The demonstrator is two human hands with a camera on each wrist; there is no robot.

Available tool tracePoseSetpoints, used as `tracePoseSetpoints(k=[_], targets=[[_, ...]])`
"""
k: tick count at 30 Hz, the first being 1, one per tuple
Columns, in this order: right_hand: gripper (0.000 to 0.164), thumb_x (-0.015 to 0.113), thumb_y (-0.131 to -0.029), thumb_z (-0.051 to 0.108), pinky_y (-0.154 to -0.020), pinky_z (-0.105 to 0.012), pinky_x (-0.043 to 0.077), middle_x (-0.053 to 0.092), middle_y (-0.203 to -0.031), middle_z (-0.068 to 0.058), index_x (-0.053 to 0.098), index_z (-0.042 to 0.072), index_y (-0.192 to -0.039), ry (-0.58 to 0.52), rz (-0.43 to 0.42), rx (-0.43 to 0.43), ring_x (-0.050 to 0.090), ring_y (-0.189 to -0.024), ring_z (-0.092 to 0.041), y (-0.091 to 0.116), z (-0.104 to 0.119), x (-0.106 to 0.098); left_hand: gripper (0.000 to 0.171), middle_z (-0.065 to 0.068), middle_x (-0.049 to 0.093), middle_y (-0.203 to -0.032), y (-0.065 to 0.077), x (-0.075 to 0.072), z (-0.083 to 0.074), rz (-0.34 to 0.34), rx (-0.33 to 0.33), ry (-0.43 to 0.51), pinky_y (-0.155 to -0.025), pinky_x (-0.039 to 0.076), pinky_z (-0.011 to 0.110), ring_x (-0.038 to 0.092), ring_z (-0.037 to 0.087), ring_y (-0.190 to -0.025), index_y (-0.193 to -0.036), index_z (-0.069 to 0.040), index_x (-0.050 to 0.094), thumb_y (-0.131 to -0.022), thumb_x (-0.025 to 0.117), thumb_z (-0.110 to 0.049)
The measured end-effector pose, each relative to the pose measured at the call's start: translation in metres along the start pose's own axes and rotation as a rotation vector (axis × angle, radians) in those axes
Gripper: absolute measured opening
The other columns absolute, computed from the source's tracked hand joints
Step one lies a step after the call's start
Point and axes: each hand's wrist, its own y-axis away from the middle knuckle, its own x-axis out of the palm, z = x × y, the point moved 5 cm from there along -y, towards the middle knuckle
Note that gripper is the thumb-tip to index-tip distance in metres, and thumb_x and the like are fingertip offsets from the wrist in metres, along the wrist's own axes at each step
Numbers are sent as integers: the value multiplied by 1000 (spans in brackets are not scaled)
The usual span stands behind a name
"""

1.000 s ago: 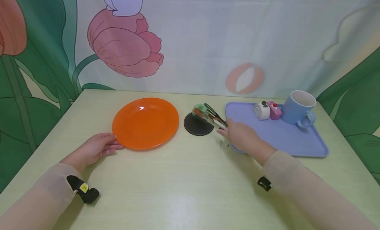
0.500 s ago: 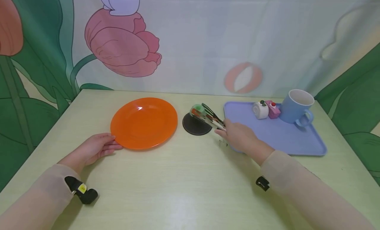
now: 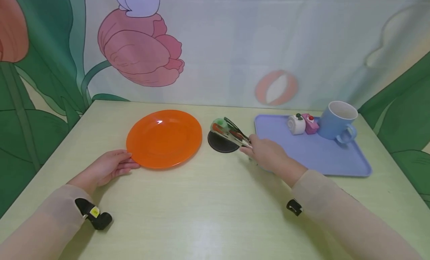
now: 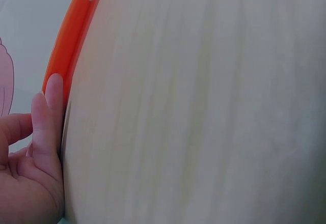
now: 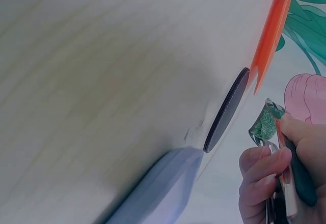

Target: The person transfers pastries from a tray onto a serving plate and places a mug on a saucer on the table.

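Note:
My left hand (image 3: 112, 166) pinches the near-left rim of an orange plate (image 3: 164, 138), which lies on the table; in the left wrist view its fingers (image 4: 46, 127) lie along the plate's edge. My right hand (image 3: 268, 155) grips metal serving tongs (image 3: 235, 137) by the handles. Between the tongs' tips is a small, rounded green piece (image 3: 220, 122), held above a black round coaster (image 3: 223, 144). In the right wrist view the green piece (image 5: 264, 124) looks speckled; its exact kind is unclear. The tongs partly cover it and the coaster.
To the right lies a lavender tray (image 3: 329, 161). Along its back edge stand a white roll cake (image 3: 296, 125), a pink cake piece (image 3: 310, 125) and a blue mug (image 3: 332, 122). A patterned curtain (image 3: 215, 47) hangs behind the table.
My right hand has moved slightly left, carrying the tongs and the green piece toward the plate. The left hand keeps its hold on the plate's rim.

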Motion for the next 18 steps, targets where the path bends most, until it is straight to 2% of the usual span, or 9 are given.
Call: tracePoseSetpoints(k=[11, 18], targets=[[44, 44, -95, 48, -51, -39, 44, 52, -64, -7, 43, 5, -105, 25, 8, -23, 52, -59, -25, -3, 13, 3, 54, 3, 68, -98, -1, 1, 1, 0, 5, 20, -78, 51, 21, 66, 11, -92, -142, 7, 21, -102, 38, -24], [57, 43, -95, 50, -57, -41, 49, 56, -68, -6, 43, 0, -123, 33, 30, -26, 57, -62, -24, -7, 20, 3, 56, 4, 67, -98, 2, 1, -2, -4, 3, 16, -78, 51, 20, 66, 11, -93, -143, 7, 18, -102, 38, -24]])
